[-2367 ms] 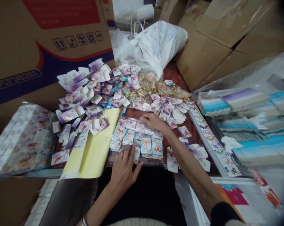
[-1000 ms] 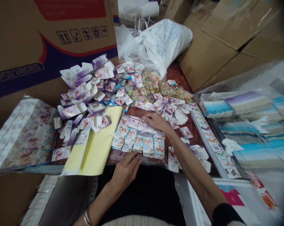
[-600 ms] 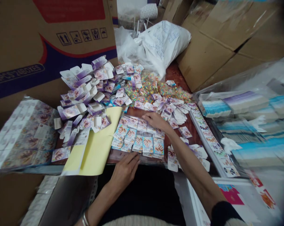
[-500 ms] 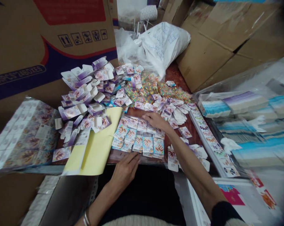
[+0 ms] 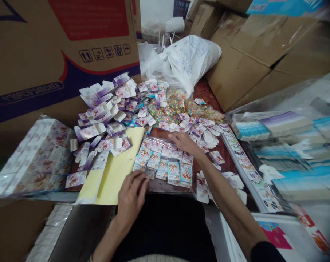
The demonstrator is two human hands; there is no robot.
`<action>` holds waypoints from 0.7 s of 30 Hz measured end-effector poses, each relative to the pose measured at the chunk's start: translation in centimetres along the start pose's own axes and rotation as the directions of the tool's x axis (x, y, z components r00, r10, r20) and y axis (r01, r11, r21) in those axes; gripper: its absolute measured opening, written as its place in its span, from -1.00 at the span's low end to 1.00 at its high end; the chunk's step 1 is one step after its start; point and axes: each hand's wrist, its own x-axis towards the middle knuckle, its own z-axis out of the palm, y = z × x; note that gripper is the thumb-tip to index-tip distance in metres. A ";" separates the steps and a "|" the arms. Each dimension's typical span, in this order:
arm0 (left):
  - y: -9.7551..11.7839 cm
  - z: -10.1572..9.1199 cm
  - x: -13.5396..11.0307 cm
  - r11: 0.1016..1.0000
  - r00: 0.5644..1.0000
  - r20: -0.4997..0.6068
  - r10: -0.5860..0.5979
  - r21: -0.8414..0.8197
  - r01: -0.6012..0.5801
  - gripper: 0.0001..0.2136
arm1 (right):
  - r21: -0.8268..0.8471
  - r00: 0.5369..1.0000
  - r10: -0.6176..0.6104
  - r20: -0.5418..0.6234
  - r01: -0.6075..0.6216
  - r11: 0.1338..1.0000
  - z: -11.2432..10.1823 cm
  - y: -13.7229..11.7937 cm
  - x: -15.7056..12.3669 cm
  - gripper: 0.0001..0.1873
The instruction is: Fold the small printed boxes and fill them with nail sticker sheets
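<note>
My right hand (image 5: 184, 142) lies with its fingers extended on the top edge of a plastic-covered group of small printed hand-design cards (image 5: 165, 162), touching them. My left hand (image 5: 132, 196) hangs curled at the table's near edge, over the lower right part of a yellow backing sheet (image 5: 114, 174). Nothing shows clearly in its fingers, which hide part of the sheet. Beyond the sheet, a heap of flat purple-and-white paper cartons (image 5: 106, 112) spreads across the table. Colourful small beads (image 5: 178, 103) lie in a loose patch behind my right hand.
A reddish-brown table (image 5: 212, 153) carries a shrink-wrapped block of cartons (image 5: 36, 156) at left and a long printed strip (image 5: 249, 169) at right. Wrapped blue-and-purple stacks (image 5: 279, 123), a white sack (image 5: 192, 60) and large cardboard boxes (image 5: 63, 72) crowd around it.
My left hand has moved left from the cards to above the yellow sheet, with its fingers curled more. My right hand stays on the cards. The view has shifted slightly.
</note>
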 end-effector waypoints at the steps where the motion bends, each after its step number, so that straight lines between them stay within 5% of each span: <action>1: -0.2 -0.3 0.6 0.998 0.999 -0.033 -0.044 0.043 0.045 -0.80 | -0.006 1.000 0.006 0.000 -0.006 1.000 0.0 0.0 0.0 -0.62; 6: -1.0 -0.5 3.1 0.955 0.989 0.025 -0.144 0.266 0.132 -0.64 | -0.033 1.000 0.011 0.012 -0.011 0.999 0.1 -0.1 0.3 -0.62; 11: -0.8 0.0 3.9 0.942 0.979 0.099 -0.179 0.306 0.141 -0.67 | -0.044 0.999 0.006 0.035 -0.005 0.999 0.0 -0.2 0.2 -0.64; 16: -0.5 -1.0 3.4 0.944 0.981 0.065 -0.185 0.289 0.159 -0.68 | -0.046 0.999 0.001 0.038 0.001 0.999 -0.1 -0.1 0.0 -0.62; 21: 0.8 -2.2 1.0 0.967 0.998 -0.004 -0.067 0.245 0.066 -0.69 | -0.041 0.999 -0.005 0.036 0.007 0.999 0.1 0.0 0.1 -0.61</action>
